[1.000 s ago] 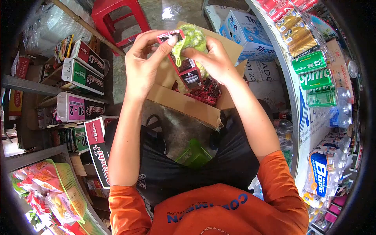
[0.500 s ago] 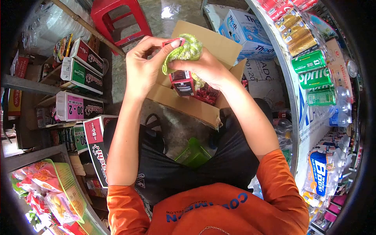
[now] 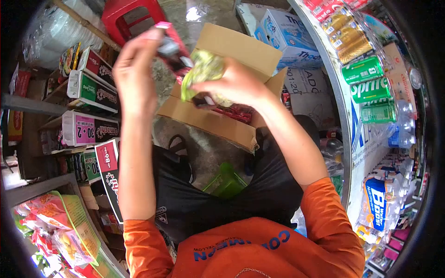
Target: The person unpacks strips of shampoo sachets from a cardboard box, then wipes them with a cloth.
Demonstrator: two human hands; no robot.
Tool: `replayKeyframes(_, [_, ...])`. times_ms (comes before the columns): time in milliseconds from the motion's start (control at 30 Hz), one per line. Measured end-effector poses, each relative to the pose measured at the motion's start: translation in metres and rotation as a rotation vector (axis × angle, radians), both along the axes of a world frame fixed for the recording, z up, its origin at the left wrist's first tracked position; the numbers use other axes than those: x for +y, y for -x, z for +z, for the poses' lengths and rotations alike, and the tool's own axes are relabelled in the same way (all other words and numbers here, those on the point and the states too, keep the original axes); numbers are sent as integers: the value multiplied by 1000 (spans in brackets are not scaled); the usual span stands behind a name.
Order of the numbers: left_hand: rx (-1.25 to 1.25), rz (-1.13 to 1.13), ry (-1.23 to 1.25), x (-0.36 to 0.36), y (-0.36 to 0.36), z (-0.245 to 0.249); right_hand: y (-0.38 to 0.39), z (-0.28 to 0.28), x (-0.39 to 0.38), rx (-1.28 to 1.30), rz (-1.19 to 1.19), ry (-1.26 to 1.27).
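Note:
My left hand (image 3: 135, 62), blurred by motion, pinches the upper end of a dark red packet (image 3: 175, 53) with a grey-and-white printed front. It slants down from those fingers towards the cloth. My right hand (image 3: 234, 84) is closed around a bunched, fuzzy green cloth (image 3: 204, 72), which meets the packet's lower end. Whether the right fingers also grip the packet is hidden. Beneath both hands stands an open cardboard box (image 3: 215, 124), its flaps spread, with several dark red packets (image 3: 235, 112) inside.
A red plastic stool (image 3: 121, 21) stands beyond my left hand. Noodle cartons (image 3: 95, 92) fill the left shelves. On the right, a shelf holds Sprite cans (image 3: 371, 88) and bottles (image 3: 382, 199). A green plastic object (image 3: 226, 180) lies between my legs; blue-white cartons (image 3: 294, 39) stand behind the box.
My left hand has moved left and slightly up with the packet's upper end, tilting it. My right hand has shifted a little left and down with the cloth.

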State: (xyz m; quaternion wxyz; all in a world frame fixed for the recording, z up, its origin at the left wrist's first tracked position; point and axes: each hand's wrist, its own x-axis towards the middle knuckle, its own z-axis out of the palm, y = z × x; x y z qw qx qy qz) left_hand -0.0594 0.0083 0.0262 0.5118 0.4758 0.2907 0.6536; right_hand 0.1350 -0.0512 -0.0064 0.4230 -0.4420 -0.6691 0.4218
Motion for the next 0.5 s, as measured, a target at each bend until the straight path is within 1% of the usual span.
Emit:
replayKeyframes(33, [-108,44,28,10,12,4,1,-3,-4,-105,17,128])
replayKeyframes(100, [-197,16,44,22,41,8,6,-19,-9,-358,-31,106])
replayKeyframes(133, [-248,25,80,29,51,11,11,-29,-9,-329,10,26])
replayKeyframes(167, [-283,100,130,33,56,10,9,-36,-8,-324,7,26])
replayKeyframes(233, [-300,79,142,37,62,7,10,-29,-11,-232,63,122])
replayKeyframes(267, [-282,29,137,36,63,2,9,-25,-10,-145,42,118])
replayKeyframes(300, [-267,-18,132,30,56,2,5,-25,-6,-149,59,76])
replayKeyframes(333, [-256,-83,108,30,51,3,5,-26,-1,-90,-14,102])
replayKeyframes(367, [-266,-97,126,26,43,-1,6,-26,3,-32,-87,130])
replayKeyframes(400, [-224,-140,108,23,38,-4,7,-24,7,119,-115,125])
replayKeyframes(433, [-183,-186,90,20,33,-9,11,-11,6,255,-118,180])
replayKeyframes(500, [-194,-256,102,14,20,-14,16,-5,10,272,-131,124])
